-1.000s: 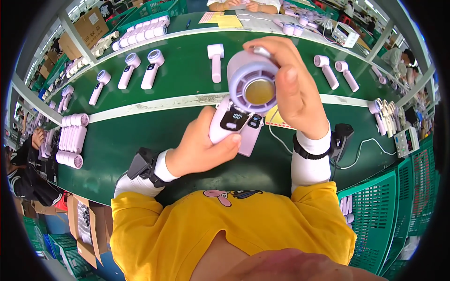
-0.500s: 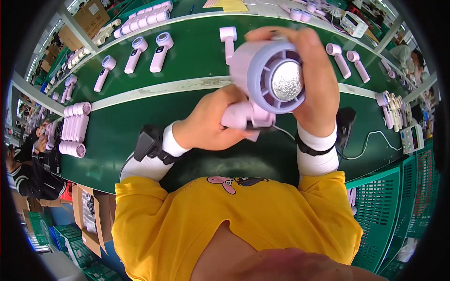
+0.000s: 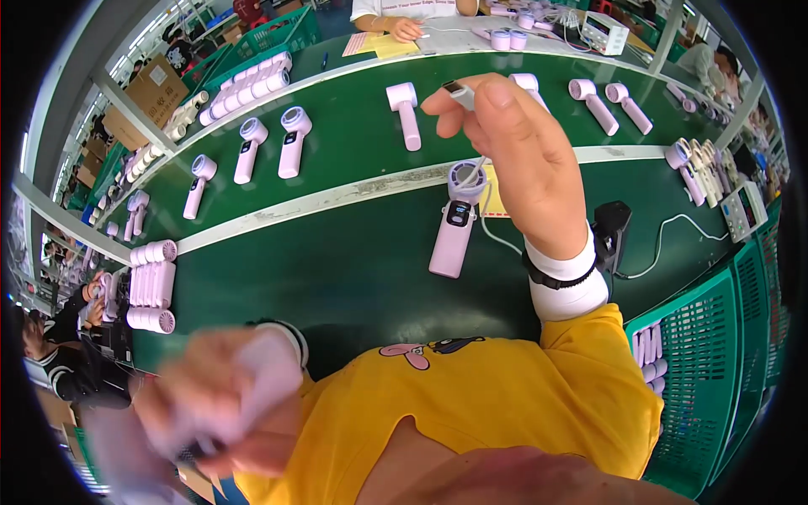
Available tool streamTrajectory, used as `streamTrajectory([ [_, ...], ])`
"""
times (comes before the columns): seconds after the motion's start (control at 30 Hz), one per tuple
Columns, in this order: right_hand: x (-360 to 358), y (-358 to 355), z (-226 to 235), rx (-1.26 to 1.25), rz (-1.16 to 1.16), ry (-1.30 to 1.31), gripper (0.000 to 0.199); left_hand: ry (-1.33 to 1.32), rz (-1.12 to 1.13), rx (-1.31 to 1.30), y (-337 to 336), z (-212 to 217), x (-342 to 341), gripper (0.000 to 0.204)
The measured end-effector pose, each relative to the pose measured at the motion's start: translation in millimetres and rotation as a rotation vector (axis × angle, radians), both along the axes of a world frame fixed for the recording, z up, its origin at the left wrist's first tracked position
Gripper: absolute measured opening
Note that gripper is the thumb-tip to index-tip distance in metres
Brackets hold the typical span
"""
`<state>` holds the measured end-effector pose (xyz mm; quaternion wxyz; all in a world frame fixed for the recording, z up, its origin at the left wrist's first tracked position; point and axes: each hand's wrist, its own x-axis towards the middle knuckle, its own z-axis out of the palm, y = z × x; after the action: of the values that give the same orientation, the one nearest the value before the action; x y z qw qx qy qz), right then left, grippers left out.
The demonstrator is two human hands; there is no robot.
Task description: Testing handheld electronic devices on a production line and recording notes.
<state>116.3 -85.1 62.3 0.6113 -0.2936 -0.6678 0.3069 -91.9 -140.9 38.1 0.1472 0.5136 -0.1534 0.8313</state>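
Note:
At the lower left, my left hand [image 3: 198, 391] is closed around a pink handheld fan [image 3: 271, 374]; motion blurs both. Raised above the bench, my right hand [image 3: 539, 172] pinches the plug end of a white charging cable [image 3: 462, 96] between thumb and fingers. Its metal tip points up and left, and the cord hangs down past the wrist. Below that hand, a second pink handheld fan [image 3: 451, 240] lies on the green bench with its small display lit. A yellow sheet [image 3: 498, 198] is partly visible beside it.
Several pink fans, including one upright-looking fan [image 3: 405, 114], lie across the raised shelf. Stacked fans [image 3: 152, 284] stand at left. A black adapter [image 3: 613, 234], a white meter [image 3: 744, 210] and a green crate [image 3: 686, 379] are at right. A person's hand [image 3: 406, 30] rests on the opposite table.
My left hand has carried its fan from the bench middle to the lower left. My right hand has left that fan and now shows the cable plug. Another fan on the bench has come into view.

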Motion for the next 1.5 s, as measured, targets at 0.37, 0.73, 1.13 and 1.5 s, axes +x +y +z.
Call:
streamTrajectory([
  [0.37, 1.1, -13.2, 14.5, -0.01, -0.149, 0.066, 0.039, -0.125, 0.269, 0.263, -12.8, 9.7, 15.5, 0.025],
  [0.73, 3.1, -7.8, 11.6, 0.082, -0.26, 0.221, 0.034, 0.595, -0.691, -0.369, -3.0, 5.4, -41.0, 0.03],
  [1.13, -17.8, -11.1, 13.4, 0.011, 0.356, -0.454, 0.028, 0.673, -0.815, -1.038, 24.6, 14.1, -4.3, 0.043],
  [1.5, -25.5, -2.1, 5.3, 0.129, 0.363, -0.552, 0.022, 0.899, -0.714, -0.823, 44.7, 1.9, -17.9, 0.054],
])
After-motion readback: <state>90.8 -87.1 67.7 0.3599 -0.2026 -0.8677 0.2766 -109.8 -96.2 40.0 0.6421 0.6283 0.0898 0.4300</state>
